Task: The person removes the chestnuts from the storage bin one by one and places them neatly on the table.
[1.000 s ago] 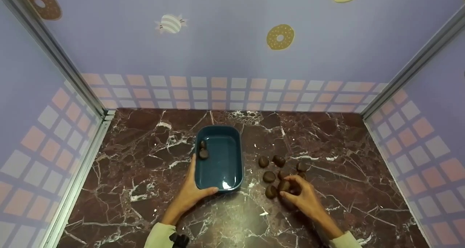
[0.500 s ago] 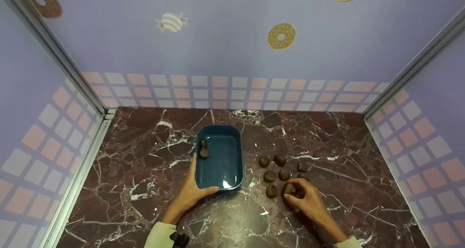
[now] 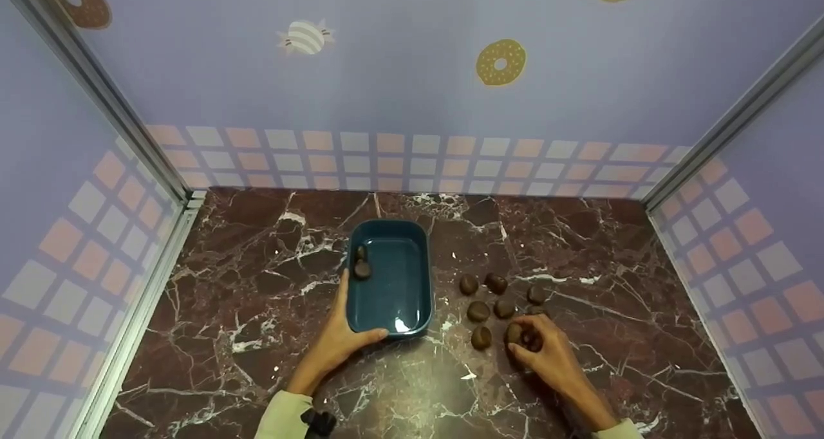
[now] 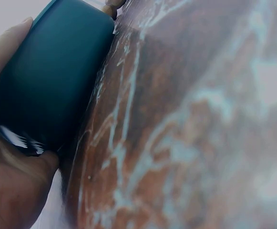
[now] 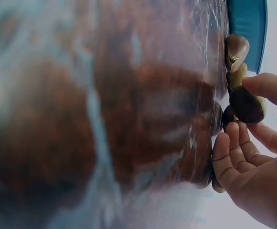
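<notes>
A deep teal rectangular baking dish (image 3: pixel 394 291) stands on the marble-patterned tabletop in the head view. Two chestnuts (image 3: pixel 362 270) lie along its left inner wall. My left hand (image 3: pixel 338 342) grips the dish at its near left corner, thumb on the front side and fingers along the left side. To the right, my right hand (image 3: pixel 550 352) pinches a chestnut (image 5: pixel 247 106) between thumb and index finger, close over the table. The other fingers are bent below it in the right wrist view. More chestnuts (image 3: pixel 477 311) lie loosely grouped just left of and beyond that hand; some are partly hidden behind it.
The dark red marbled tabletop (image 3: pixel 257 349) ends at a patterned back wall (image 3: pixel 412 162). Side walls with metal edge strips (image 3: pixel 145 320) close in the left and right. Between the dish and the chestnuts lies a narrow strip of tabletop.
My right hand has shifted slightly right with the pinched chestnut, uncovering a chestnut near its fingertips. My left hand and the dish have stayed in place.
</notes>
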The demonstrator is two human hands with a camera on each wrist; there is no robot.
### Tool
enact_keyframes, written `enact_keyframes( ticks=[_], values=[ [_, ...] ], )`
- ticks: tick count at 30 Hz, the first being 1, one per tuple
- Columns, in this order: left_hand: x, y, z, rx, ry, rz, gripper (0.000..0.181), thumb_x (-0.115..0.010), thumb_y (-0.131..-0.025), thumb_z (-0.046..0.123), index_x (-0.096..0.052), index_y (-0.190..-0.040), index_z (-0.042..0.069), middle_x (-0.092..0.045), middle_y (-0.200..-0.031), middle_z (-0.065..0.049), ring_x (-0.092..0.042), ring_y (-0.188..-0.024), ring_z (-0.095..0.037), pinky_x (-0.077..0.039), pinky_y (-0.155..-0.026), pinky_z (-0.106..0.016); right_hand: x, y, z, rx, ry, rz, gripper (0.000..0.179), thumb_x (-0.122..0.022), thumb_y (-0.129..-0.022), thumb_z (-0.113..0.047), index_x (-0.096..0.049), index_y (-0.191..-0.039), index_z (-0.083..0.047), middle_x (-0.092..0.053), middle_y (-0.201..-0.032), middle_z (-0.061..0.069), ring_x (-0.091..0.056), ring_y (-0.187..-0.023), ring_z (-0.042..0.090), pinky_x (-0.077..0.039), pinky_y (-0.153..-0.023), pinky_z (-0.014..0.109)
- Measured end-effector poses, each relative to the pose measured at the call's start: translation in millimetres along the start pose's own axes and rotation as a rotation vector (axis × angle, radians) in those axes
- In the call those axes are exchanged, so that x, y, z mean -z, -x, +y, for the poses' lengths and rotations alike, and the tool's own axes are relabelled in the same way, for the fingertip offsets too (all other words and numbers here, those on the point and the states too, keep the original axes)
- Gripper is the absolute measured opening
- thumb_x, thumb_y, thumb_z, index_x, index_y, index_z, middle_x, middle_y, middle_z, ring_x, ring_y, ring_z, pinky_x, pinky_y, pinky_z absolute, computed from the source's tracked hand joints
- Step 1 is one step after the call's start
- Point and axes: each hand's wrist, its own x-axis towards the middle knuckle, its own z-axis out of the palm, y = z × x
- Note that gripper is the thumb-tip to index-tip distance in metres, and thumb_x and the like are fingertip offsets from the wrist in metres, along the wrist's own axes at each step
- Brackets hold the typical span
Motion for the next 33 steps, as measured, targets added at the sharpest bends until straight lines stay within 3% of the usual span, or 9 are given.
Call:
enact_keyframes(
  ticks=[5,21,33],
  values=[
    [0.3,0.5,-0.5,-0.003,-0.009,0.004,0.145,-0.103,-0.079,0.026,0.002,-0.179,0.020,0.007,-0.184,-0.019,0.002,-0.168,-0.046,-0.004,-0.130,-0.072,-1.1,-0.7,0.7,0.051,0.009,0.016,0.042,-0.092,-0.078,0.009,-0.077,-0.115,-0.005,-0.068,-0.100,0.002,-0.065,-0.084,0.019,-0.056,-0.072,0.028],
    [0.8,-0.3,0.3,-0.007,-0.008,0.004,0.145,-0.102,-0.080,0.028,0.003,-0.179,0.019,0.008,-0.184,-0.019,0.002,-0.168,-0.045,-0.003,-0.130,-0.071,0.2,-2.8,-1.6,0.076,-0.010,0.010,0.037,-0.094,-0.079,0.007,-0.078,-0.111,-0.003,-0.068,-0.099,0.004,-0.065,-0.079,0.019,-0.055,-0.069,0.028],
    [-0.1,-0.2,-0.1,-0.013,0.003,0.008,0.146,-0.103,-0.079,0.029,0.003,-0.179,0.019,0.008,-0.184,-0.020,0.001,-0.168,-0.046,-0.003,-0.130,-0.071,-0.6,-29.4,-25.0,0.129,-0.036,-0.011,0.034,-0.093,-0.084,0.004,-0.078,-0.114,0.000,-0.073,-0.105,0.008,-0.070,-0.089,0.026,-0.058,-0.078,0.035]
  ],
)
